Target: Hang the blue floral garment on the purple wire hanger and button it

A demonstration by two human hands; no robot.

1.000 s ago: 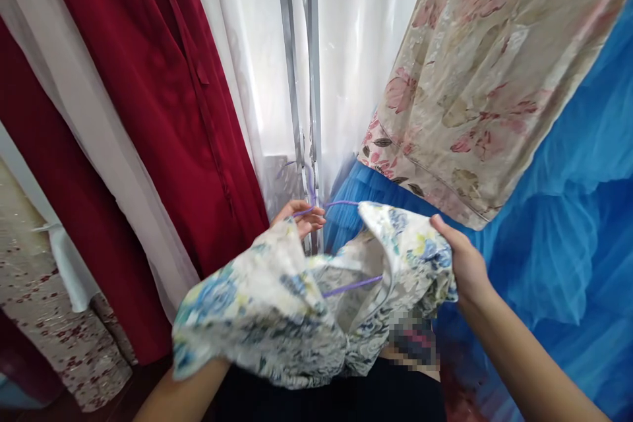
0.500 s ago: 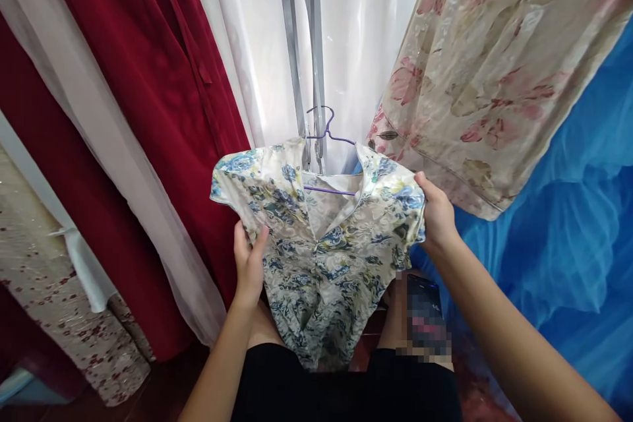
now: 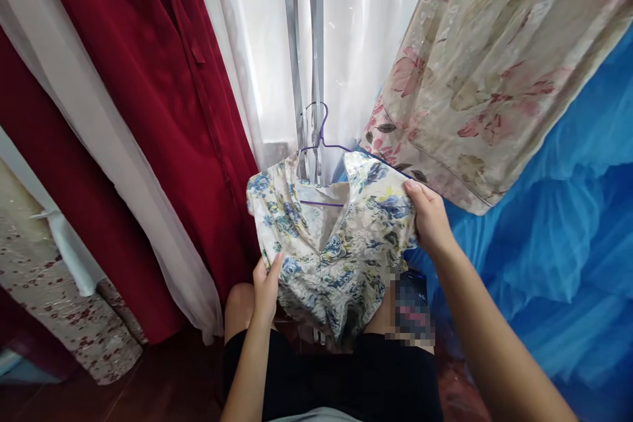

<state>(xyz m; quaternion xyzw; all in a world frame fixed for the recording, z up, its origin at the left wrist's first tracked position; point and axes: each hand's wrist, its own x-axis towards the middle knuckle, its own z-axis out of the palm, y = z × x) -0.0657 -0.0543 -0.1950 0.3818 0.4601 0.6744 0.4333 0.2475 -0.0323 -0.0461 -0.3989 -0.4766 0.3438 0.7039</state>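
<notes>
- Since the earlier frame the floral dress [image 3: 336,237] had dropped a bit lower, mid-frame, on its purple hanger [image 3: 321,138].
- Left hand [image 3: 267,287] pinched its lower-left edge, fingers closed.
- Right hand [image 3: 429,217] gripped the right shoulder.

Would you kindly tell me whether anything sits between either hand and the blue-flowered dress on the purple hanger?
Nothing visible does. The left hand grips the blue-flowered dress at its lower left edge, and the right hand holds its right shoulder, both directly on the fabric.

Purple hanger [image 3: 322,203], up-left of right hand [image 3: 428,219], carries floral dress [image 3: 341,247]; dark wooden floor [image 3: 168,382] below-left of left hand [image 3: 266,287].
</notes>
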